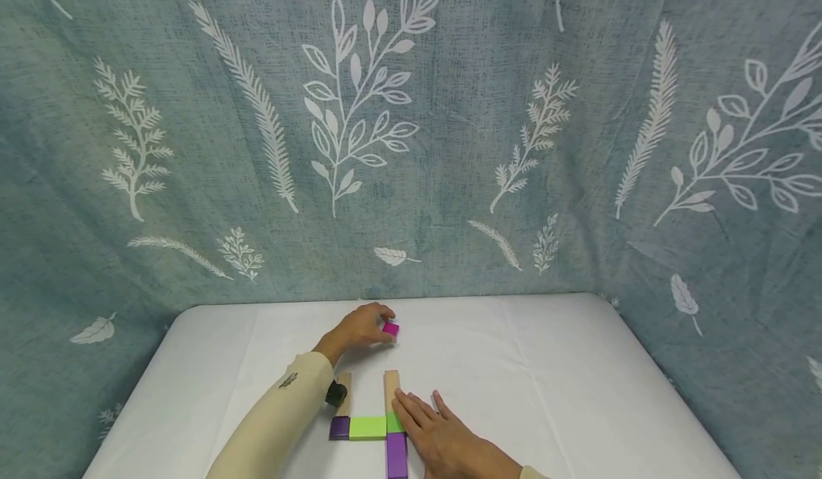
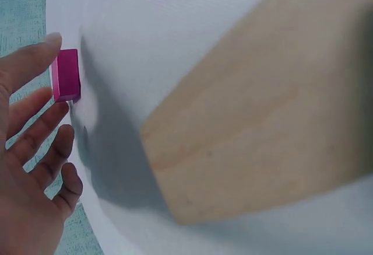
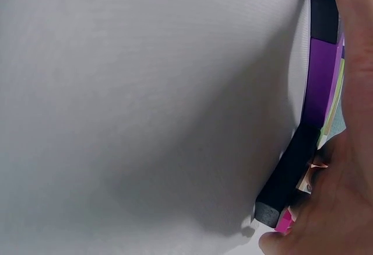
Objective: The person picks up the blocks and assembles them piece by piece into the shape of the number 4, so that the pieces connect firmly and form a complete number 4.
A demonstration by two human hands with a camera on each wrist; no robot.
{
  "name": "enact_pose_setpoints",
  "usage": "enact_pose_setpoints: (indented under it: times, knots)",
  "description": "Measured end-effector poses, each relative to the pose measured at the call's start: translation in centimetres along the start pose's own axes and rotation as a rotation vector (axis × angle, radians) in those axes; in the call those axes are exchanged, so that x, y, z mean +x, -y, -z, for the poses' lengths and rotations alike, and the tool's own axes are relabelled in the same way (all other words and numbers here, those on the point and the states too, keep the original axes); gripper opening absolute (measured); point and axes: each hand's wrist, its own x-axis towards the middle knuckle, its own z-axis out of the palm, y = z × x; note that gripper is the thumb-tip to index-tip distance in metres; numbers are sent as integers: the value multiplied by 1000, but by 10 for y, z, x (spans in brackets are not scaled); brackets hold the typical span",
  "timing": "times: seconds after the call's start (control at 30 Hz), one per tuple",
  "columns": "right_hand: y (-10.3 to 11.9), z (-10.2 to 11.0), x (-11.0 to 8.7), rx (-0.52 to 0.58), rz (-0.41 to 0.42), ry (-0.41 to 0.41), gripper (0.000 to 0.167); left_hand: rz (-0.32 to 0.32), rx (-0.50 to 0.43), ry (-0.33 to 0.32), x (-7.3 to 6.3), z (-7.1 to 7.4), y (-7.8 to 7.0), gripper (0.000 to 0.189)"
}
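Observation:
My left hand reaches to the back of the table, its thumb against a small magenta block. In the left wrist view the loosely bent fingertips lie close beside the magenta block; a small gap shows to the index finger in the head view. My right hand lies nearly flat with straight fingers, its fingertips touching a wooden block and a green block. A purple block continues that line toward me. In the right wrist view the purple block stands beside the palm.
A lime block joins the green one to a dark purple block. Another wooden block extends backward from there, partly behind a dark wrist device. The white table ends at a patterned teal curtain.

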Motion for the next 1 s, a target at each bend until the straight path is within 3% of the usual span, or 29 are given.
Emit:
enact_pose_setpoints:
  times: [0.2,0.67,1.0]
  knots:
    - [1,1,0,2,-9,13,133,-7,59,9,3,-2,1,42]
    - [1,-1,0,-14,-2,7,133,-33,66,9,8,-7,2,24]
    - [-1,-2,-2,-23,10,-18,133,1,71,11,8,-5,-1,18]
